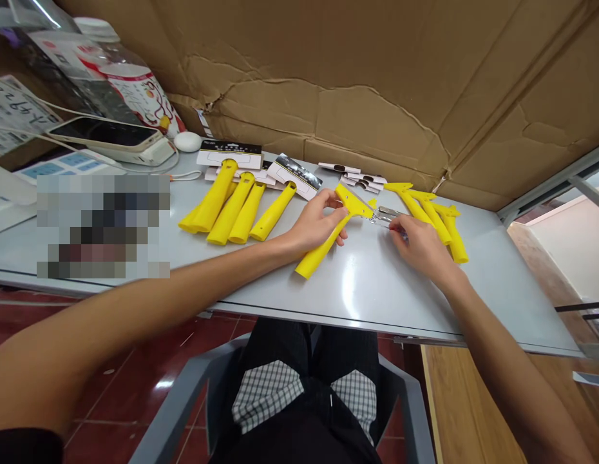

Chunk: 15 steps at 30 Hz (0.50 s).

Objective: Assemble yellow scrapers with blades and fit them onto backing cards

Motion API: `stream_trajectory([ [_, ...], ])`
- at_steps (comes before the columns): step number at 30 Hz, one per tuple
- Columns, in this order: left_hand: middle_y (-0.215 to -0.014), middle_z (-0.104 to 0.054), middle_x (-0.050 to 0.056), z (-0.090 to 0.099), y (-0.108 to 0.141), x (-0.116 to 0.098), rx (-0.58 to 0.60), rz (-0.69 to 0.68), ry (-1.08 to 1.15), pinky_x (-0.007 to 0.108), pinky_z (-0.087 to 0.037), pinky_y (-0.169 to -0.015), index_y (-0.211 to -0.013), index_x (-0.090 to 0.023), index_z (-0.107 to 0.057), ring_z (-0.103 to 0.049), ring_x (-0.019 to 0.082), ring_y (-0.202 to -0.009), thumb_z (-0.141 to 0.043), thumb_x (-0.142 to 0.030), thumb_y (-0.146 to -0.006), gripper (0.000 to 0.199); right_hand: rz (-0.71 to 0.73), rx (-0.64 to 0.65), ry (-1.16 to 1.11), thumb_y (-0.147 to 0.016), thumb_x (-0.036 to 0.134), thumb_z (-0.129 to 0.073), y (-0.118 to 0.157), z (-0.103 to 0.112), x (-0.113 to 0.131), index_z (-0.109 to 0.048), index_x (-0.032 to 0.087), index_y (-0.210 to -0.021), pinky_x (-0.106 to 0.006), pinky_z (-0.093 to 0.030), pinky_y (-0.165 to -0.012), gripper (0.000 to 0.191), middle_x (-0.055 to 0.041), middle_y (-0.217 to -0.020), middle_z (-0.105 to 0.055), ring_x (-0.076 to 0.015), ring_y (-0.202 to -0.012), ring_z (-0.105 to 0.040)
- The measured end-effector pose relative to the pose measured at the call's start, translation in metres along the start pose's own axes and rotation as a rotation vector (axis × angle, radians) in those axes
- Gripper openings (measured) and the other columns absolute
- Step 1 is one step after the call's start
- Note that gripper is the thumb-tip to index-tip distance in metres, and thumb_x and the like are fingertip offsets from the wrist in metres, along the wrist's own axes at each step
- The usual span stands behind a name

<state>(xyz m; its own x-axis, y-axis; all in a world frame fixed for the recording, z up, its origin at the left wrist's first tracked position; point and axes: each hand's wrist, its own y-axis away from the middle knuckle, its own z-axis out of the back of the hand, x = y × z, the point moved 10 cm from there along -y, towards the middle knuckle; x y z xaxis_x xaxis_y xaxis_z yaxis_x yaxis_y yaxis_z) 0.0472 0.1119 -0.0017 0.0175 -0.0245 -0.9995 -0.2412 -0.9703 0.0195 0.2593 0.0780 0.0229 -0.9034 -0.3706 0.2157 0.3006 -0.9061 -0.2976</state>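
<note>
A yellow scraper-like tool [323, 250] is gripped near its head by my left hand [321, 222], its handle slanting down toward the table's front edge. My right hand [418, 245] pinches a shiny metal piece [387, 216], whose left end meets the tool's yellow head. Left of my hands lie several yellow handles [239, 209], with black-and-white cards [229, 154] at their upper ends. To the right, beyond my right hand, rest several yellow tools with wide heads [439, 219]. More folded cards [352, 175] lie behind my hands.
The grey table [377, 290] backs onto a brown cardboard wall [328, 64]. At the left stand a bottle [135, 84], a phone [106, 132] on a white device, and cables. A pixelated patch covers part of the table's left side.
</note>
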Motion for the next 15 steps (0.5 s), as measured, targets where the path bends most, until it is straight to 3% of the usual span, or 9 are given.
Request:
stream_trajectory([
  [4,-0.132,-0.066,0.014,0.004,-0.001,-0.003,-0.024,0.017,0.029,0.03,-0.058,-0.05,-0.107,-0.021,-0.053,-0.069,0.011,-0.057,-0.058,-0.018,-0.103,0.007,0.033,-0.028,0.101,-0.1,0.022,-0.052,0.001,-0.006,0.0,-0.069,0.022,-0.103,-0.046,-0.056,-0.082,0.017,-0.0148,-0.112,-0.073,-0.0341,-0.101,-0.069],
  [10,-0.092,-0.072,0.007,0.012,0.0,-0.004,-0.068,0.123,0.091,0.029,-0.057,-0.057,-0.109,-0.02,-0.056,-0.07,0.015,-0.06,-0.061,-0.018,-0.103,0.008,0.059,-0.039,0.22,-0.1,0.022,-0.053,-0.001,-0.009,0.009,-0.073,0.02,-0.099,-0.051,-0.056,-0.082,0.019,-0.0152,-0.102,-0.074,-0.0359,-0.098,-0.069],
  [15,-0.108,-0.072,0.009,0.01,-0.003,-0.002,-0.046,0.102,0.183,0.035,-0.064,-0.066,-0.11,-0.017,-0.06,-0.071,0.014,-0.062,-0.071,-0.015,-0.097,0.017,0.043,-0.021,0.147,-0.098,0.031,-0.061,-0.009,0.004,0.003,-0.074,0.02,-0.107,-0.049,-0.055,-0.085,0.02,-0.0139,-0.108,-0.076,-0.035,-0.101,-0.071],
])
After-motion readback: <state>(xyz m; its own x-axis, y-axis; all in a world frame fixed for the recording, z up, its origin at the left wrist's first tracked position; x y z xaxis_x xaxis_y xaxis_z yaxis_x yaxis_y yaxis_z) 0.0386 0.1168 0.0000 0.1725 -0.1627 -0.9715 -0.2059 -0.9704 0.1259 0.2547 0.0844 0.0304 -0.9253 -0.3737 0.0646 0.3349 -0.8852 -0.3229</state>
